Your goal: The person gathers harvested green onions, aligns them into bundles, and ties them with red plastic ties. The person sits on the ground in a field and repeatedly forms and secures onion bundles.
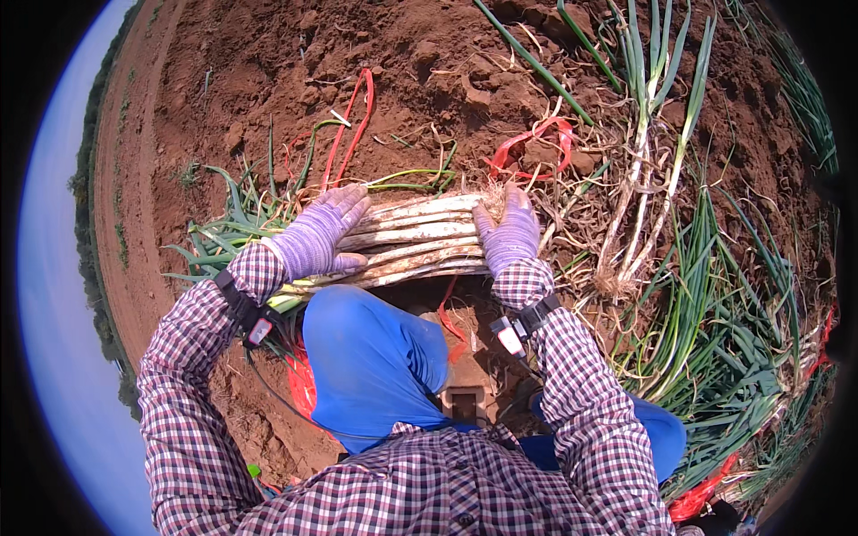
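Note:
A bundle of long white-stemmed green onions lies crosswise in front of my knee, roots at the right and green leaves at the left. My left hand, in a purple knit glove, rests flat over the stalks near where they turn green, thumb spread from the fingers. At the other end, my right hand, gloved alike, presses against the root ends with its thumb over the stems. Neither hand's fingers are closed around the bundle. A red plastic strip stands up from the soil behind the left hand.
Another red strip lies looped beyond the roots. Several loose green onions lie at the upper right. Piled onion leaves spread along my right side, with red plastic among them. Clumpy brown soil surrounds the bundle.

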Action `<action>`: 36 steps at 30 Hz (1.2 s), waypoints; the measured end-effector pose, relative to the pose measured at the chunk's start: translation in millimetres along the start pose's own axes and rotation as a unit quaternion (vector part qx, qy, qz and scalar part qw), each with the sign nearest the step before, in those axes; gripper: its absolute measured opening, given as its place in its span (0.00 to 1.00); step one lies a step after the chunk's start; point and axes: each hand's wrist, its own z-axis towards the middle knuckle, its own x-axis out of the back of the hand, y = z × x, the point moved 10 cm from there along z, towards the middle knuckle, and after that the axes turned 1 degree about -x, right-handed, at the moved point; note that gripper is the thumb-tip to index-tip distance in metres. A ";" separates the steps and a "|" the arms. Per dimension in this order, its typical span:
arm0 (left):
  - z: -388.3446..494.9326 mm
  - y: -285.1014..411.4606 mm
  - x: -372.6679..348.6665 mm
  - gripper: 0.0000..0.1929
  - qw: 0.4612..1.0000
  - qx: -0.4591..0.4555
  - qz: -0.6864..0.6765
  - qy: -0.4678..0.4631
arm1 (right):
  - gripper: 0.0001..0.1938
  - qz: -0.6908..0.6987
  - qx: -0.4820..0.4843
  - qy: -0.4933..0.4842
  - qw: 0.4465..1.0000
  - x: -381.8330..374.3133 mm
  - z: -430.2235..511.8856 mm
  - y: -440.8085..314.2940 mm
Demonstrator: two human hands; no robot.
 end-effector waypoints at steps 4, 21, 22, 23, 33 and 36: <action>-5.4 -12.6 68.2 0.60 0.995 0.058 -0.076 -0.010 | 0.42 0.021 -0.016 -0.025 0.999 -1.1 -0.1 0.2; 156.7 85.6 -59.7 0.63 0.996 0.000 -0.090 0.006 | 0.46 0.000 -0.173 -0.070 0.982 -13.5 16.5 13.4; 159.4 85.6 -57.5 0.62 0.995 -0.010 -0.101 0.010 | 0.47 0.008 -0.188 -0.089 0.978 -16.0 17.8 15.6; 163.1 84.5 -52.2 0.60 0.993 -0.024 -0.117 0.023 | 0.47 0.022 -0.198 -0.111 0.974 -19.5 20.5 16.0; 175.8 71.5 -43.7 0.56 0.976 -0.080 -0.199 0.031 | 0.43 0.039 -0.173 -0.123 0.976 -27.0 35.6 16.1; 176.6 70.6 -56.4 0.58 0.977 -0.086 -0.193 0.031 | 0.43 0.015 -0.165 -0.133 0.977 -30.7 36.6 17.1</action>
